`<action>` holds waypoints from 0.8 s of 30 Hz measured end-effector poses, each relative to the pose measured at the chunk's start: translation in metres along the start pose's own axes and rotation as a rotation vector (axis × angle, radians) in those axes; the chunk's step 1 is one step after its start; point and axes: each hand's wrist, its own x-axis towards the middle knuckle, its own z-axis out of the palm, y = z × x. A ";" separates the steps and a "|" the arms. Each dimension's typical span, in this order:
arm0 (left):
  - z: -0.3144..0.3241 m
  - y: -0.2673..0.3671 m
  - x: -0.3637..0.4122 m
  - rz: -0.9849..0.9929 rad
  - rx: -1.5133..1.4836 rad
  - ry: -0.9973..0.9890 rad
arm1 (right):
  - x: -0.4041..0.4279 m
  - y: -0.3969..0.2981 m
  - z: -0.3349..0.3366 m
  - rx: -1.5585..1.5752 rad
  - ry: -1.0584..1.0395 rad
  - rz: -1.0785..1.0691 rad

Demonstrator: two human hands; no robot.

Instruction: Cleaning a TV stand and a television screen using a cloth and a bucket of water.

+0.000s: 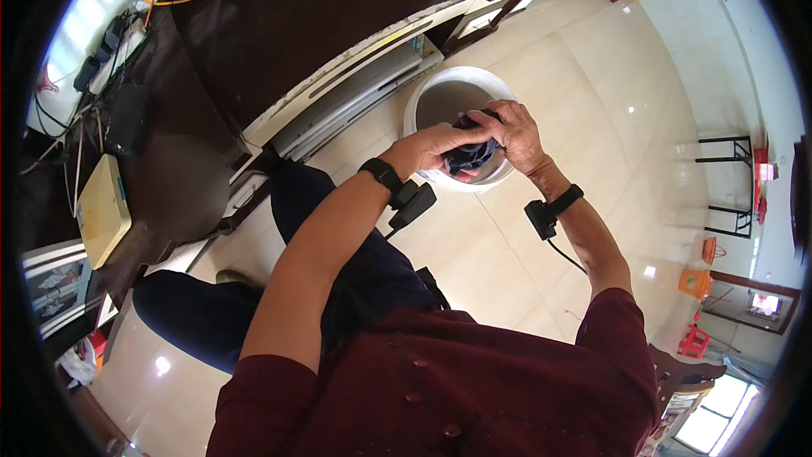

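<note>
A dark, bunched-up cloth (472,153) is held between my two hands over a round white bucket (420,92). My left hand (438,145) grips it from the left, with some fingertips showing under the cloth. From the right, my right hand (517,133) closes over its upper side. Murky greyish liquid (444,101) shows inside the bucket, which stands on the tiled floor. Both wrists wear black straps with small black devices.
A dark cabinet (304,19) with a chipped pale edge runs along the upper left, close to the bucket. On it lie cables, a power strip and a cream-coloured box (104,209). An orange bucket (694,282) stands far right.
</note>
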 end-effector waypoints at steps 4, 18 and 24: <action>-0.004 0.004 0.005 0.051 0.615 0.140 | -0.004 -0.003 0.012 -0.084 -0.071 -0.042; -0.009 -0.037 0.027 0.305 1.392 0.670 | -0.014 0.003 0.057 0.173 -0.568 0.356; -0.011 -0.042 0.032 0.320 1.462 0.666 | -0.008 -0.001 0.058 0.216 -0.685 0.539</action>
